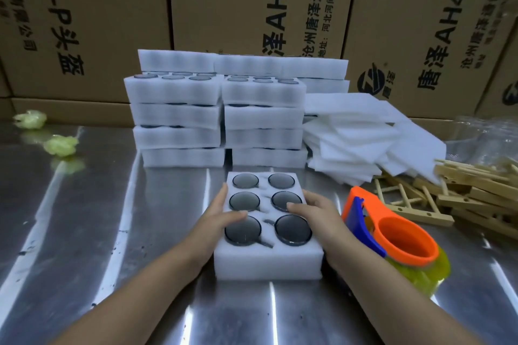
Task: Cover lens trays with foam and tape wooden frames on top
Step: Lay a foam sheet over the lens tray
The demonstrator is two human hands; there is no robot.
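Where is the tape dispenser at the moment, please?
In the head view the tape dispenser lies on the metal table at the right, just right of the right hand and the lens tray, with the wooden frames behind it.

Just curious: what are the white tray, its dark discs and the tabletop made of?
White tray: soft foam, matte, rounded fuzzy edges. Dark discs: probably glass or plastic lenses, smooth and glossy. Tabletop: metal, likely stainless steel, showing bright streaky reflections.
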